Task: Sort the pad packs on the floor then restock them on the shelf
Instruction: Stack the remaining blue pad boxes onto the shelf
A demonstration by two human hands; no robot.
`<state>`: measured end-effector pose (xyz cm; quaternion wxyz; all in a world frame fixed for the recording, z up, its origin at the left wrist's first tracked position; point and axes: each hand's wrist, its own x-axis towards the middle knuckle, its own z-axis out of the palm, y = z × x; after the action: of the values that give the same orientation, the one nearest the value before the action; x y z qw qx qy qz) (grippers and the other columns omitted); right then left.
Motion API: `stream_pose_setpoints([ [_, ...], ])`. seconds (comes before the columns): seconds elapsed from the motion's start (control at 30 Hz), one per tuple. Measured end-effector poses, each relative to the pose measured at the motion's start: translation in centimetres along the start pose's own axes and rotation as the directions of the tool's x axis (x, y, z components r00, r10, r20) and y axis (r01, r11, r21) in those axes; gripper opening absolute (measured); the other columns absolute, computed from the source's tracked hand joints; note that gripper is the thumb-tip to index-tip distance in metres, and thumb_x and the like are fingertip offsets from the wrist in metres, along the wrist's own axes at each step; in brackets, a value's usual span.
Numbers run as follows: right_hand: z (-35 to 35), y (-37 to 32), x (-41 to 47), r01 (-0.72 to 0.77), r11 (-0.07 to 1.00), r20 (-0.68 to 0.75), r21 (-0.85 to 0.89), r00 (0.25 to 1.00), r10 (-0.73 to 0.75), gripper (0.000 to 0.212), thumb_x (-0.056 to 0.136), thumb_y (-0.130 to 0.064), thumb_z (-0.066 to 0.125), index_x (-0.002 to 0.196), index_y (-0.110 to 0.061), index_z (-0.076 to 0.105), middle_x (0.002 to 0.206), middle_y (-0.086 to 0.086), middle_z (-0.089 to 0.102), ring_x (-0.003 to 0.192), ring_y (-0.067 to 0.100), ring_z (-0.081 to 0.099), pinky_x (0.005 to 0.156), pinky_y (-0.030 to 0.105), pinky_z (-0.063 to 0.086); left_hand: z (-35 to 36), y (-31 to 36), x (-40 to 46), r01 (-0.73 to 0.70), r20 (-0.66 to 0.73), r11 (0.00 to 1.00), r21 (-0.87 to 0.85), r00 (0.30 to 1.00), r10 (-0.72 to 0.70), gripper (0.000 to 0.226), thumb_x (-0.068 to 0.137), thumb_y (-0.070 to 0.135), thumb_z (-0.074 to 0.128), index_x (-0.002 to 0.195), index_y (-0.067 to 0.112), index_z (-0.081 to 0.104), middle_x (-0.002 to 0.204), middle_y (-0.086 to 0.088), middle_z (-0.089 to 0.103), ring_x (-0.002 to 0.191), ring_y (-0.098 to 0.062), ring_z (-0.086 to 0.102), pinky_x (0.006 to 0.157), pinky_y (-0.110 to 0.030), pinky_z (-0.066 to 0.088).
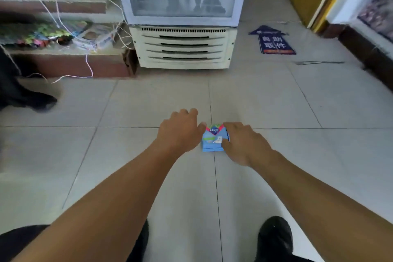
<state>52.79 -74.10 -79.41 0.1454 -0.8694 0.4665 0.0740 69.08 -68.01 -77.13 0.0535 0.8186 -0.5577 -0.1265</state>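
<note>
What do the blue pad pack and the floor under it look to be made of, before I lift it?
The blue pad pack looks like thin printed plastic film, slightly glossy, with crisp printed graphics; it could be coated card, the blur leaves that open. The floor looks like glazed ceramic tile: pale, smooth, faintly reflective, with straight dark grout lines. Both hands are at the pack.

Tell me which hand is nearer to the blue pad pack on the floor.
Right. The right hand rests on the blue pad pack's right edge, thumb on its face. The left hand is just beside its left edge, thumb tip at its top corner.
</note>
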Motion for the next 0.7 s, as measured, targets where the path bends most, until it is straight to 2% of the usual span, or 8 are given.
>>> stream_pose_setpoints([
  [0.27, 10.2, 8.1, 8.8, -0.148, 0.987, 0.186, -0.062, 0.970, 0.157, 0.063, 0.094, -0.039, 0.052, 0.149, -0.022, 0.024, 0.147, 0.006, 0.035, 0.131, 0.029, 0.038, 0.094, 0.042, 0.044, 12.4, -0.1, 8.8, -0.045, 0.148, 0.999, -0.029, 0.988, 0.049, 0.046, 0.100, 0.045, 0.037, 0.140, 0.022, 0.038, 0.134, -0.003, 0.048, 0.122, -0.025, 0.046, 0.088, -0.038, 0.042],
  [0.37, 13.4, 10.5, 12.2, -0.197, 0.976, 0.192, -0.096, 0.958, 0.212, 0.075, 0.089, -0.039, 0.059, 0.150, -0.025, 0.018, 0.149, 0.006, 0.028, 0.129, 0.030, 0.037, 0.090, 0.040, 0.043, 16.2, -0.5, 11.4, -0.058, 0.185, 0.998, -0.026, 0.981, 0.062, 0.044, 0.100, 0.043, 0.037, 0.138, 0.022, 0.039, 0.133, -0.002, 0.047, 0.120, -0.025, 0.045, 0.086, -0.037, 0.042],
  [0.43, 14.9, 11.8, 14.5, -0.203, 0.968, 0.176, -0.147, 0.958, 0.227, 0.086, 0.086, -0.038, 0.064, 0.152, -0.028, 0.009, 0.155, 0.006, 0.017, 0.133, 0.032, 0.031, 0.090, 0.041, 0.042, 18.5, -0.7, 12.8, -0.064, 0.187, 0.997, -0.047, 0.980, 0.072, 0.045, 0.099, 0.041, 0.039, 0.140, 0.022, 0.037, 0.137, -0.002, 0.044, 0.123, -0.024, 0.042, 0.086, -0.037, 0.042],
  [0.57, 17.0, 14.2, 19.2, -0.056, 0.949, 0.180, -0.310, 0.977, 0.117, 0.114, 0.077, -0.044, 0.074, 0.153, -0.032, -0.010, 0.161, 0.006, -0.012, 0.148, 0.033, -0.003, 0.110, 0.052, 0.026, 22.1, -0.6, 14.8, -0.102, 0.157, 0.991, -0.084, 0.981, 0.114, 0.048, 0.098, 0.038, 0.042, 0.143, 0.023, 0.035, 0.144, 0.000, 0.037, 0.128, -0.022, 0.036, 0.089, -0.037, 0.043],
  [0.63, 18.0, 15.1, 21.1, 0.015, 0.937, 0.205, -0.350, 0.977, 0.061, 0.123, 0.072, -0.049, 0.077, 0.153, -0.030, -0.013, 0.161, 0.006, -0.016, 0.149, 0.032, -0.010, 0.113, 0.056, 0.018, 23.4, -0.2, 15.5, -0.150, 0.145, 0.986, -0.073, 0.977, 0.159, 0.049, 0.097, 0.037, 0.043, 0.143, 0.023, 0.034, 0.146, 0.001, 0.036, 0.129, -0.022, 0.035, 0.089, -0.037, 0.042],
  [0.7, 18.9, 15.7, 22.1, 0.059, 0.934, 0.228, -0.353, 0.973, 0.024, 0.127, 0.069, -0.050, 0.079, 0.153, -0.028, -0.014, 0.161, 0.006, -0.014, 0.149, 0.030, -0.009, 0.114, 0.059, 0.014, 24.0, 0.2, 16.1, -0.165, 0.145, 0.983, -0.076, 0.974, 0.174, 0.051, 0.097, 0.036, 0.043, 0.144, 0.022, 0.032, 0.147, 0.000, 0.034, 0.131, -0.022, 0.032, 0.090, -0.036, 0.041],
])
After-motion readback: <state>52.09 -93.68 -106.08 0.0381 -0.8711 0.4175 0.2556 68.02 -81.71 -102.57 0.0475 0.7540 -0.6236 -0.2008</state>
